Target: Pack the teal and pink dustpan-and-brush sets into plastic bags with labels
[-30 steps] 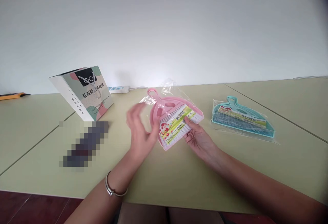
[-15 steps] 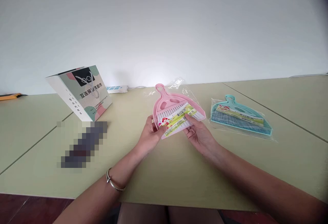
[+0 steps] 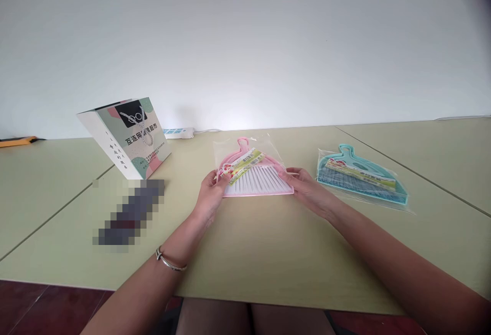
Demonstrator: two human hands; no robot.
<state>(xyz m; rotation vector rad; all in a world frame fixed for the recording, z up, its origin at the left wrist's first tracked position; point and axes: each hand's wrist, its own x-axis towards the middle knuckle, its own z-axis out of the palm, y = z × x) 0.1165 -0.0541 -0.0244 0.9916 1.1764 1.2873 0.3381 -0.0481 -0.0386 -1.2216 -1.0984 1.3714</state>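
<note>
A pink dustpan (image 3: 273, 157) with a white-bristled brush (image 3: 261, 180) lies in a clear plastic wrapper, its handle pointing away from me. A printed green and white label (image 3: 245, 165) sits aslant across it. My left hand (image 3: 213, 192) grips the left edge, thumb on top near the label's mushroom picture. On the right edge, my right hand (image 3: 307, 187) holds on, with its thumb over the rim and its fingers partly hidden. Off to the right rests a wrapped turquoise dustpan set (image 3: 360, 174), which neither hand touches.
A paper gift bag (image 3: 140, 138) with rope handles stands tilted at the left. In front of it is a dark pixelated patch (image 3: 130, 215). A white packet (image 3: 178, 133) lies by the wall, and an orange object (image 3: 17, 142) at the far left edge.
The pink dustpan set has been lowered flatter towards the table. My hands have moved apart to its two side edges, and the label now lies higher, uncovering more bristles.
</note>
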